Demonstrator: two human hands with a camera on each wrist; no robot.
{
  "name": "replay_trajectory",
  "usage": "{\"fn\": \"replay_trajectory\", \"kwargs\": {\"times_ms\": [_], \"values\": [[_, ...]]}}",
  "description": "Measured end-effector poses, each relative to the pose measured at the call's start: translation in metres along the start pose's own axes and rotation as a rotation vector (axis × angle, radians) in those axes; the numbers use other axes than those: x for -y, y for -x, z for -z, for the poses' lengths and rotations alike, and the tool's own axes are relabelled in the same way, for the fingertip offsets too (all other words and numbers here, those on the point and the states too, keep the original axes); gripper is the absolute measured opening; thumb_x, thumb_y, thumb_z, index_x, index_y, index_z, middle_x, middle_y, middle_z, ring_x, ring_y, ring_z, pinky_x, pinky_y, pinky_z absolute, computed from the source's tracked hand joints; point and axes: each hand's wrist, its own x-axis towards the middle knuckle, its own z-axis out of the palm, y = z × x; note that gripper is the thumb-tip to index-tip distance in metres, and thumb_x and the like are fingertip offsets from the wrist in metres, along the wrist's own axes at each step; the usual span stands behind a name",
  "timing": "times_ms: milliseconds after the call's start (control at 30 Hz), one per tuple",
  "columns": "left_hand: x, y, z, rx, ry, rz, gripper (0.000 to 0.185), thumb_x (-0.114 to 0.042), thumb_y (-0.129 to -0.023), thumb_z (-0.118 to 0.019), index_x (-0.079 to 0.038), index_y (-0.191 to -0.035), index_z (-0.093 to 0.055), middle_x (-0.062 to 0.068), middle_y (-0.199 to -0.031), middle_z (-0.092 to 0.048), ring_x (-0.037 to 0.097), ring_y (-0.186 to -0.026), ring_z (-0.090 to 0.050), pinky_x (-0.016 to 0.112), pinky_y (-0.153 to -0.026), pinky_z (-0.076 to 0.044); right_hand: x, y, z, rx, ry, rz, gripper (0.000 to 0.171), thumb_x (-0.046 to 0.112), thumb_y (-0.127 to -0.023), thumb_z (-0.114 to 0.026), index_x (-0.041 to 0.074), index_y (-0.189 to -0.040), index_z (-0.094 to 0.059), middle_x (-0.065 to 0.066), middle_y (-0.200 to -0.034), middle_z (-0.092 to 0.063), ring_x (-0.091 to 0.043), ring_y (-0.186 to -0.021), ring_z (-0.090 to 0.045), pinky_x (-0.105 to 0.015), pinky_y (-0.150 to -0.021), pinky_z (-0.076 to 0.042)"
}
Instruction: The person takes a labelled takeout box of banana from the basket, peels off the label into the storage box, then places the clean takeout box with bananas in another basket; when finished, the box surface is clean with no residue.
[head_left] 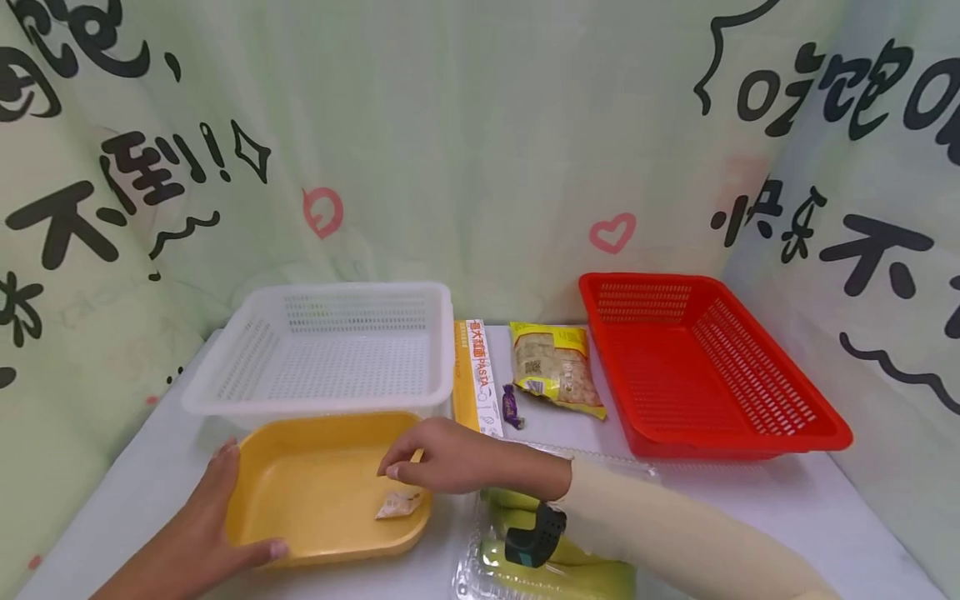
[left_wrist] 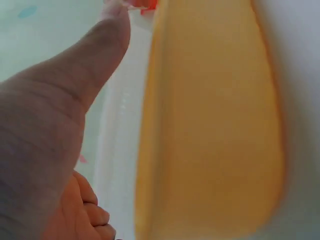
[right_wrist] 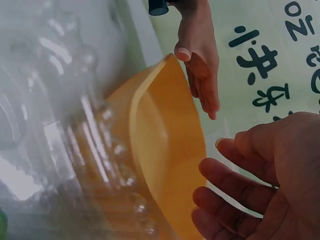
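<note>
A white table (head_left: 840, 517) stands against a pale, lettered cloth (head_left: 465, 125). Toward its front left corner sits a yellow tray (head_left: 307, 492), long axis running left to right, with a small packet (head_left: 399, 505) in the tray's near right corner. The left hand (head_left: 201, 527) spreads wide at the tray's left end; the right hand (head_left: 442, 456), loosely bent and holding nothing, hangs over its right end, forearm above a clear box (head_left: 467, 575). A white basket (head_left: 318, 407) stands behind.

Tray (head_left: 300, 500): plain yellow-orange; sachet (head_left: 400, 504) inside whitish. Baskets: one white (head_left: 318, 408), one red (head_left: 738, 446), both slot-patterned. Carton (head_left: 477, 375): orange and white, red lettering. Bag (head_left: 558, 367): yellow, beige contents. Sweet (head_left: 511, 407): purple. Backdrop (head_left: 480, 150): pale green, black characters, pinkish-red hearts. Sleeve (head_left: 660, 517): cream.
</note>
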Motion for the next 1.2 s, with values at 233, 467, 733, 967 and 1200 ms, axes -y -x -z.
{"fn": "replay_trajectory", "kwargs": {"times_ms": [233, 467, 733, 967, 1200], "values": [[-0.066, -0.018, -0.008, -0.059, 0.053, -0.050, 0.115, -0.047, -0.080, -0.078, -0.007, -0.156, -0.002, 0.015, -0.162, -0.005, 0.041, -0.142, -0.016, 0.045, -0.115, -0.016, 0.005, 0.028, 0.021, -0.054, -0.080, 0.033, 0.021, 0.013, -0.099, -0.055, 0.012, -0.110, -0.073, 0.009, -0.104, -0.069, 0.000, -0.094, -0.060, -0.022, -0.085, -0.050], [-0.124, -0.026, -0.076, -0.029, 0.286, -0.536, 0.101, -0.039, -0.084, -0.076, -0.001, -0.155, -0.015, 0.013, -0.160, -0.019, 0.032, -0.140, -0.029, 0.025, -0.112, -0.021, -0.008, 0.076, 0.036, -0.123, -0.143, -0.034, 0.021, 0.021, -0.100, -0.055, 0.018, -0.113, -0.071, 0.002, -0.107, -0.069, -0.015, -0.091, -0.062, -0.030, -0.082, -0.053], [-0.136, -0.038, -0.134, -0.036, 0.442, -0.843, 0.104, -0.053, -0.089, -0.061, 0.018, -0.146, -0.011, 0.023, -0.159, -0.006, 0.029, -0.146, -0.008, 0.031, -0.114, -0.011, -0.027, 0.144, 0.058, -0.268, -0.264, -0.134, 0.025, 0.020, -0.101, -0.054, 0.011, -0.118, -0.070, -0.004, -0.116, -0.068, -0.031, -0.105, -0.060, -0.037, -0.086, -0.054], [-0.130, -0.035, -0.157, 0.031, 0.589, -0.625, 0.111, -0.038, -0.082, -0.078, 0.005, -0.153, -0.005, 0.022, -0.159, 0.003, 0.022, -0.146, 0.000, 0.025, -0.110, -0.003, -0.055, 0.200, 0.051, -0.367, -0.278, -0.272, 0.027, 0.019, -0.100, -0.056, 0.010, -0.122, -0.068, -0.006, -0.120, -0.067, -0.030, -0.114, -0.058, -0.043, -0.088, -0.053], [-0.136, -0.035, -0.160, 0.122, 0.693, -0.489, 0.116, -0.028, -0.078, -0.084, 0.003, -0.153, -0.001, 0.037, -0.152, 0.004, 0.031, -0.144, 0.002, 0.028, -0.109, -0.003, -0.069, 0.228, 0.036, -0.517, -0.220, -0.322, 0.034, 0.021, -0.099, -0.058, 0.010, -0.130, -0.063, -0.008, -0.132, -0.061, 0.007, -0.116, -0.051, -0.036, -0.083, -0.056]]}}
